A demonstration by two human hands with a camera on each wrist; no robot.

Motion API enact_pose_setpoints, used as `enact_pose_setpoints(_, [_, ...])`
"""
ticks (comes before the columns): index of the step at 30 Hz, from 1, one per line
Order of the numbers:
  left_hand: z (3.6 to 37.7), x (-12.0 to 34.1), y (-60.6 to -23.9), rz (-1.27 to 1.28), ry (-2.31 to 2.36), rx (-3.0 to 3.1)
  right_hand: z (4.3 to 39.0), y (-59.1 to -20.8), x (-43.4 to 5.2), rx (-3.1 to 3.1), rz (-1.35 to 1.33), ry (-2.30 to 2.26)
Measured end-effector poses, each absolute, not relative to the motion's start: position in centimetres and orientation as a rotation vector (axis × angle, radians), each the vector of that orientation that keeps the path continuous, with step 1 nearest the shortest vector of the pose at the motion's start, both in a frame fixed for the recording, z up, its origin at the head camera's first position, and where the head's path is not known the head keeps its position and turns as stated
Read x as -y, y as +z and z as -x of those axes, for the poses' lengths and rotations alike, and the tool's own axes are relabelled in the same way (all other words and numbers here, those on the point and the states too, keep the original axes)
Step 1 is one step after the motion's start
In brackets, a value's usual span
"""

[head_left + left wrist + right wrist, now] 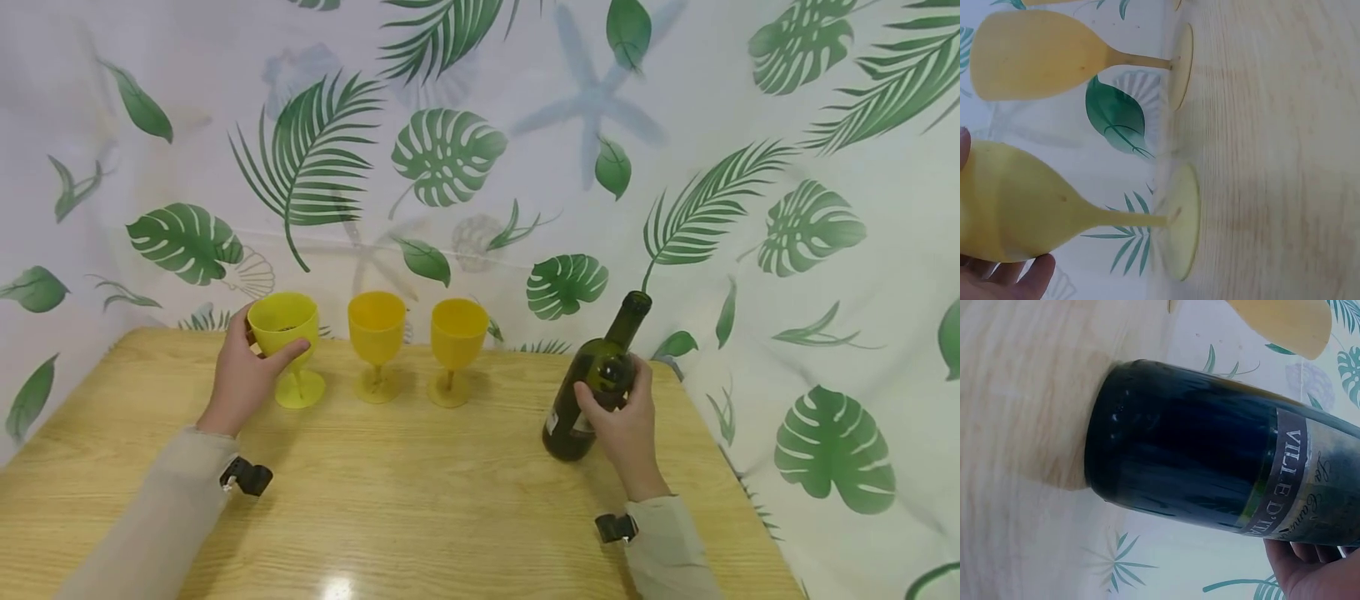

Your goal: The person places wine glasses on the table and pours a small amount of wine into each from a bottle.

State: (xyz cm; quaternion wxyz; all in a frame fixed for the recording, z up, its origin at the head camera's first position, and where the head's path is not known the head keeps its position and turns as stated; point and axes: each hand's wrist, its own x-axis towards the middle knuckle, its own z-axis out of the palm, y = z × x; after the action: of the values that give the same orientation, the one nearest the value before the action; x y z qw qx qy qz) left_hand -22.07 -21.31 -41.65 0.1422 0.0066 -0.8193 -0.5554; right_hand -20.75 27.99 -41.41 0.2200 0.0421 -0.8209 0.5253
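My head camera looks forward and down over the whole surface [420, 500] toward the leaf-print backdrop [480, 150]. My left wrist camera sits close beside the nearest goblet [1016, 206], rolled sideways. The right wrist camera hugs the bottle [1210, 469], also rolled. All three share the surface and backdrop

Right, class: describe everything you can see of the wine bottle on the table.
The bottle is dark green glass with a long neck, an open mouth with no stopper visible, and a grey label with pale lettering. It stands at the right of the wooden table, leaning a little, its base on the wood. The right hand grips its body. It stands apart from the three yellow goblets.
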Motion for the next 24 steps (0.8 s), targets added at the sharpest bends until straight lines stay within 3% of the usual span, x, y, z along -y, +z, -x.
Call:
enact_pose_setpoints(8, [23.3,21.4,-42.1,-0.083,-1.651,2.263,20.9,-41.7,-28.0,2.261,-0.114,1.474])
enact_pose_setpoints(16, [21.5,20.3,-41.5,-0.116,-1.547,2.136,20.8,-42.1,-27.7,2.226,-0.108,1.512])
enact_pose_setpoints(21, [20.1,17.4,-41.5,0.187,-1.13,2.088,20.9,-42.4,-27.6,2.226,-0.111,1.495])
enact_pose_setpoints(24, [19.8,15.4,-41.8,0.378,-1.157,2.204,21.1,-42.2,-27.4,2.221,-0.132,1.492])
